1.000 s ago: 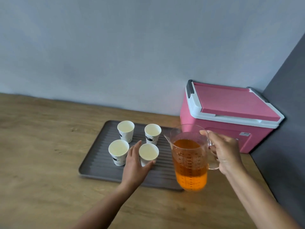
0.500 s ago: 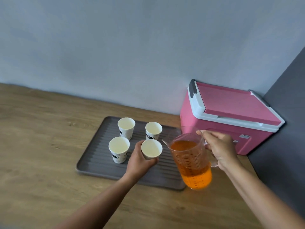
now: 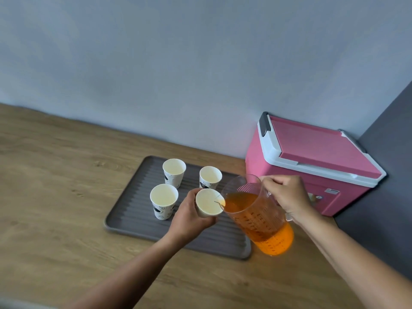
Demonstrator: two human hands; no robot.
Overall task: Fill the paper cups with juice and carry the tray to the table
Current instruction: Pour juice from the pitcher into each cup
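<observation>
A grey ribbed tray (image 3: pixel 133 210) lies on the wooden counter with three white paper cups standing on it: one at the back left (image 3: pixel 174 172), one at the back right (image 3: pixel 210 179), one at the front left (image 3: pixel 163 200). My left hand (image 3: pixel 189 216) holds a fourth paper cup (image 3: pixel 208 202) lifted above the tray, tilted toward the jug. My right hand (image 3: pixel 287 195) grips the handle of a clear jug (image 3: pixel 256 215) of orange juice, tipped left with its spout at the cup's rim. All cups look empty inside.
A pink cooler box (image 3: pixel 312 166) with a white-rimmed lid stands at the back right, against the pale wall and a dark grey side panel (image 3: pixel 383 197). The wooden counter (image 3: pixel 55 186) stretches to the left.
My left hand took the front right cup off the tray and lifted it. My right hand tipped the jug leftward until its spout reached the cup.
</observation>
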